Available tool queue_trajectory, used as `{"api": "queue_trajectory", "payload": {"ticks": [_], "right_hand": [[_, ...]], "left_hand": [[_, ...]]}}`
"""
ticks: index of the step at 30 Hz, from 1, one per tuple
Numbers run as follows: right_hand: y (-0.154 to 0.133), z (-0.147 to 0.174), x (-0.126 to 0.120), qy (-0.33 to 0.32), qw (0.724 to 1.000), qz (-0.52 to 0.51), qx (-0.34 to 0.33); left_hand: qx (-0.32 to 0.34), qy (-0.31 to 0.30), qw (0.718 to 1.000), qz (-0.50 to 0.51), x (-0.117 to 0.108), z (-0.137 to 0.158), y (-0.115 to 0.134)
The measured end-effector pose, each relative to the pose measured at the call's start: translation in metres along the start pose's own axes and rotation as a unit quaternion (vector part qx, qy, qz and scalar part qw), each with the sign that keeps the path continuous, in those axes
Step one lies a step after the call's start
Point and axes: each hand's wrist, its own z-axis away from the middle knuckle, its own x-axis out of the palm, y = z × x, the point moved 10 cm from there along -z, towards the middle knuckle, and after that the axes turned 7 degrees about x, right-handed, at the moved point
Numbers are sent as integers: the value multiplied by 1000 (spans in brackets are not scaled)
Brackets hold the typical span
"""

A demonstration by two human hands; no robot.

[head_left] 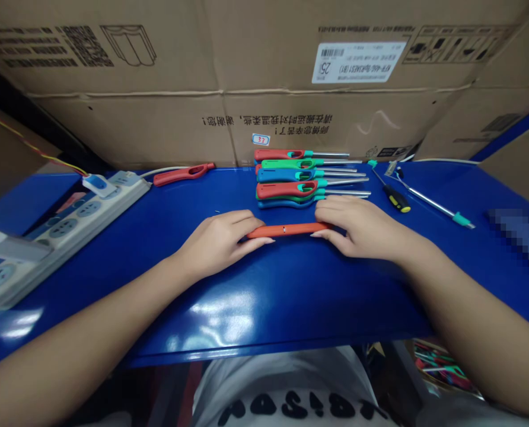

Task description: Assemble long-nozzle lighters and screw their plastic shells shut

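White shirt [291, 373] with black letters is closest, by the blue table [300, 296]. From where I stand, the left hand [222, 238] pinches one end of an orange handle [291, 230], and the right hand [357, 227] pinches the other, near a pile of red, green and blue lighters [282, 190].

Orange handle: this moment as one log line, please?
left hand: gripping one end | right hand: gripping other end | orange handle: between hands | beyond: lighters

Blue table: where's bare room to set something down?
Bare: between the orange piece and the near table edge; between power strip and left hand. Crowded: behind the piece, stacked lighters; beyond the right hand, a screwdriver.
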Motion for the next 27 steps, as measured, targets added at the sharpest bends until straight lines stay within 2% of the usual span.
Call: {"api": "queue_trajectory", "payload": {"ticks": [8,16,20,25,27], "right_hand": [[15,2,-7,19,999,-16,27],[-1,1,-9,62,998,-15,-1],[-11,1,-7,87,996,-1,-16],[-25,1,-4,88,995,-42,-38],[-25,0,-4,87,994,-59,-29]], "left_hand": [[11,3,1000,5,-3,-1,4],[15,-4,999,-29,-4,0,10],[-13,3,1000,5,-1,1,10],[-11,26,997,72,1,3,21],[-31,46,994,99,-1,4,22]]}}
